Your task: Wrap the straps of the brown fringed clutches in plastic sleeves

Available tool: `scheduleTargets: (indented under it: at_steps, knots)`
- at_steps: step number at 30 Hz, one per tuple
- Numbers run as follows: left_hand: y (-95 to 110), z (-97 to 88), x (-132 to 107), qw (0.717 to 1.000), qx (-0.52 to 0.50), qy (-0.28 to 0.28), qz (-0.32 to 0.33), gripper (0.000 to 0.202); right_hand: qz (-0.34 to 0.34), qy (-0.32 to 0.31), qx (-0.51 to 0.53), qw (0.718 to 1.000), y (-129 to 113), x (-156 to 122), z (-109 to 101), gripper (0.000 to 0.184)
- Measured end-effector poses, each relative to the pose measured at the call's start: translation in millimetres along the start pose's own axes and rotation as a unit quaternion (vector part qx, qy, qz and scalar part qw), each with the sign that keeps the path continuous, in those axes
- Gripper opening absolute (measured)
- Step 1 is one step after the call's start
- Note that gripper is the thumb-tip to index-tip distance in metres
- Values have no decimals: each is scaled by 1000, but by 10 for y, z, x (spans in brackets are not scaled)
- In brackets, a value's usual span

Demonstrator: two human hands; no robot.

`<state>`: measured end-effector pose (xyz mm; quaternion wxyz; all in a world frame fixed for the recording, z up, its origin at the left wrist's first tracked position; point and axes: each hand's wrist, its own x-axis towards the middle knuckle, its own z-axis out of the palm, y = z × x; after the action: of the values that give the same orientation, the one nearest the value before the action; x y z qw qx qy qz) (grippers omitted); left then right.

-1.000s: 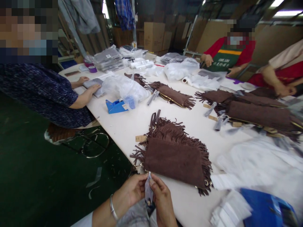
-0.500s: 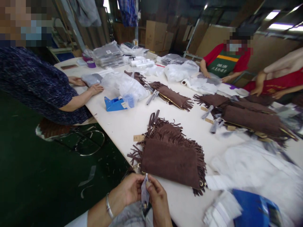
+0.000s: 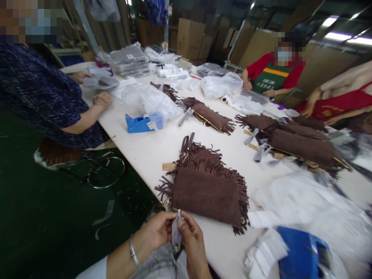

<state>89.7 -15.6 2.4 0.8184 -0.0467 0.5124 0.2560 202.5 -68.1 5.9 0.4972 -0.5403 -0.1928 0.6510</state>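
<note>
Translucent wrap (image 3: 176,231) pinched between fingers (image 3: 184,228) of left hand (image 3: 158,229) and right hand (image 3: 192,238), fringed bag (image 3: 205,193) at one o'clock; I judge overpulling could tear it.

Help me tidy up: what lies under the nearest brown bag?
The white table shows beside the brown bag. Anything directly beneath is covered by the bag itself, so I cannot tell.

A brown bag (image 3: 206,193) is laid on the near middle of the white table (image 3: 139,159). A blue dispenser (image 3: 139,124) and clear plastic (image 3: 148,100) are placed at the left, stacked packs (image 3: 128,62) at the far left, and more bags (image 3: 302,145) at the right. The green floor (image 3: 64,221) is littered with scraps (image 3: 108,211).
</note>
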Motion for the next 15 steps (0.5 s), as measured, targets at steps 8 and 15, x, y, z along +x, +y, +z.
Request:
scheduleTargets:
  at_steps: [8,15]
  knots:
    - [18,-35,-25,998,59,7,29,13,-54,32,-90,994,55,19,38,38]
    - [95,-93,2,994,73,-53,-60,14,11,-20,-1,1000,111,32,17,41]
